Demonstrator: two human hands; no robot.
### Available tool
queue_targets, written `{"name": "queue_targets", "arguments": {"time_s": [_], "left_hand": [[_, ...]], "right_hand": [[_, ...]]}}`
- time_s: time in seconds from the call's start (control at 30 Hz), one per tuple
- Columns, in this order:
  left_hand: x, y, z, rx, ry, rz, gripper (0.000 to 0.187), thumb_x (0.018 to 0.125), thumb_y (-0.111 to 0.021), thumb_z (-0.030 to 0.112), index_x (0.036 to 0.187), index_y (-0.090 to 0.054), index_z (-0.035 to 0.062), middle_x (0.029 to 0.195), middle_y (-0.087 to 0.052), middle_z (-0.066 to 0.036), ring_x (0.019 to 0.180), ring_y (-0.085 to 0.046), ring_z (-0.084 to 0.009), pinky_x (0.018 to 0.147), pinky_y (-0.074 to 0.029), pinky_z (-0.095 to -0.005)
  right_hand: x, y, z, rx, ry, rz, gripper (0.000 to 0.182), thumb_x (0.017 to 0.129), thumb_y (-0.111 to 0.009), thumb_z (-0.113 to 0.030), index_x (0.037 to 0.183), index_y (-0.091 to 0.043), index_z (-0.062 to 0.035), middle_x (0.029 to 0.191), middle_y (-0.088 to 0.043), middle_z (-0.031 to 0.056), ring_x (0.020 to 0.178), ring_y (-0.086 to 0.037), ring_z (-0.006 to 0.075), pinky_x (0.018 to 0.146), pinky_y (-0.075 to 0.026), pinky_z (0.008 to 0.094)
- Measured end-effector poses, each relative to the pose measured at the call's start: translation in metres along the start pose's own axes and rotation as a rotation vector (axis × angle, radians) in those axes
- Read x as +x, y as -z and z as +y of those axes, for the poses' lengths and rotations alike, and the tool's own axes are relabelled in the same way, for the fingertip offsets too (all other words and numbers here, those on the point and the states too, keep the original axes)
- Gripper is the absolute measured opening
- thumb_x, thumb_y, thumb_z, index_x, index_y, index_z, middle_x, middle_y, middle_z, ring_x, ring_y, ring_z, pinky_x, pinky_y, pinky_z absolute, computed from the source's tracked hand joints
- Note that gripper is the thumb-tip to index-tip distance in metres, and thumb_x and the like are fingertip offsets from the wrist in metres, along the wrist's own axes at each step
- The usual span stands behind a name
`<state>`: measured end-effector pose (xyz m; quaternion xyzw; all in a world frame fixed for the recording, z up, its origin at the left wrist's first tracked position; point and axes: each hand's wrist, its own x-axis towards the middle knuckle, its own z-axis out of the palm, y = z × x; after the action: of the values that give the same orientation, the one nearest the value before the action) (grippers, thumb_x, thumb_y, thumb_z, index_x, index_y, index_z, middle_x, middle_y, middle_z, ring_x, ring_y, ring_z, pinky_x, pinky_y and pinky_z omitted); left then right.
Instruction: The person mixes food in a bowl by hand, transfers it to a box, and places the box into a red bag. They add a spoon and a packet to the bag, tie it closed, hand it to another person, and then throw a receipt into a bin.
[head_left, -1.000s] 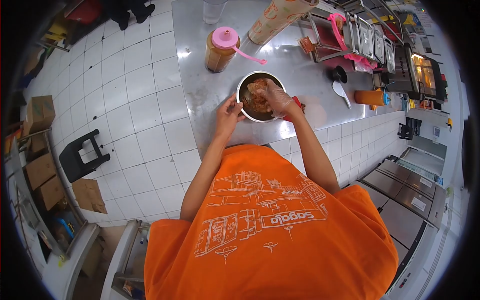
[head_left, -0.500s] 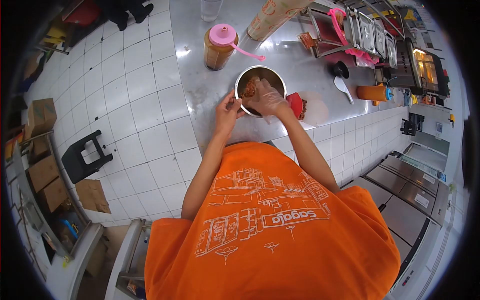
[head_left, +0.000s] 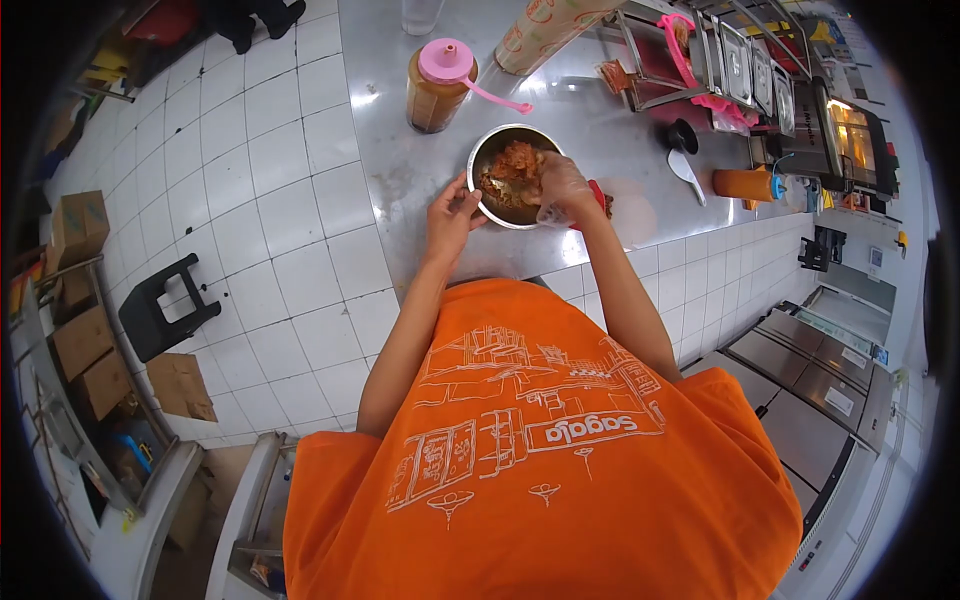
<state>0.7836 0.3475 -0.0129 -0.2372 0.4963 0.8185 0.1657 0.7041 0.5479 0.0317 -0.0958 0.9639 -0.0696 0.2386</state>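
A round steel bowl point(head_left: 476, 213) sits on the metal worktop near its front edge. Inside lies reddish-brown, sauce-coated food point(head_left: 517, 160), chunky at the back, with looser bits and sauce on the bowl's bottom. My left hand point(head_left: 453, 218) is bare and grips the bowl's left rim, thumb on the edge and fingers against the outer wall. In a clear plastic glove, my right hand point(head_left: 564, 190) reaches over the right rim, its curled fingers against the food and partly hidden. Just behind that wrist, a red object point(head_left: 598, 195) is mostly covered.
A sauce bottle with a pink lid point(head_left: 440, 85) stands behind the bowl to the left. A wrapped roll point(head_left: 545, 35) stands farther back. To the right are a white spoon point(head_left: 687, 178), a small black cup point(head_left: 682, 135), an orange squeeze bottle point(head_left: 745, 185) and a metal rack point(head_left: 660, 95).
My right hand has drawn right and curled, and a chunk of the food now shows higher at the back of the bowl. The left hand still holds the rim.
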Motion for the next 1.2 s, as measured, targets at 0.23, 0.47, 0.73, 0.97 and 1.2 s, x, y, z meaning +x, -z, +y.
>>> {"name": "queue_targets", "arguments": {"time_s": [0.23, 0.47, 0.73, 0.97, 1.2], "left_hand": [[-0.001, -0.001, 0.000, 0.007, -0.001, -0.012, 0.049, 0.097, -0.066, 0.010, 0.144, -0.053, 0.0052, 0.103, -0.056, 0.000, 0.097, -0.062, -0.0115, 0.081, -0.063, -0.0310], [-0.001, 0.000, -0.004, 0.015, 0.004, -0.027, 0.049, 0.097, -0.066, 0.010, 0.144, -0.053, 0.0050, 0.102, -0.058, -0.001, 0.097, -0.062, -0.0113, 0.080, -0.063, -0.0304], [-0.002, 0.001, -0.002, 0.032, 0.022, -0.060, 0.050, 0.097, -0.066, 0.016, 0.144, -0.052, 0.0075, 0.109, -0.055, -0.001, 0.109, -0.061, -0.0151, 0.089, -0.060, -0.0336], [-0.001, 0.000, -0.001, 0.026, 0.021, -0.067, 0.054, 0.097, -0.067, 0.015, 0.147, -0.049, 0.0045, 0.115, -0.053, -0.005, 0.111, -0.060, -0.0180, 0.089, -0.060, -0.0343], [0.001, 0.002, -0.002, 0.024, 0.004, -0.056, 0.058, 0.097, -0.067, 0.015, 0.149, -0.044, 0.0036, 0.116, -0.052, -0.006, 0.113, -0.060, -0.0184, 0.091, -0.060, -0.0344]], "right_hand": [[-0.004, 0.008, -0.032, 0.054, 0.066, 0.156, 0.048, 0.081, -0.075, -0.028, 0.118, -0.062, 0.0008, 0.120, -0.064, 0.0233, 0.114, -0.063, 0.0369, 0.097, -0.051, 0.0435], [0.018, -0.042, -0.034, 0.080, 0.066, 0.073, 0.047, 0.085, -0.069, -0.036, 0.117, -0.061, -0.0023, 0.122, -0.062, 0.0210, 0.117, -0.059, 0.0364, 0.099, -0.049, 0.0416], [0.029, -0.046, 0.013, 0.588, 0.127, 0.179, 0.051, 0.085, -0.068, -0.038, 0.121, -0.060, -0.0028, 0.118, -0.061, 0.0199, 0.120, -0.058, 0.0350, 0.103, -0.047, 0.0423], [-0.011, -0.045, -0.046, 0.248, -0.126, 0.279, 0.070, 0.082, -0.073, -0.017, 0.145, -0.043, -0.0134, 0.133, -0.048, 0.0202, 0.124, -0.055, 0.0378, 0.106, -0.046, 0.0425], [0.004, -0.041, 0.004, 0.170, 0.191, 0.098, 0.074, 0.075, -0.078, -0.014, 0.142, -0.048, -0.0122, 0.140, -0.048, 0.0200, 0.122, -0.054, 0.0416, 0.102, -0.049, 0.0424]]}}
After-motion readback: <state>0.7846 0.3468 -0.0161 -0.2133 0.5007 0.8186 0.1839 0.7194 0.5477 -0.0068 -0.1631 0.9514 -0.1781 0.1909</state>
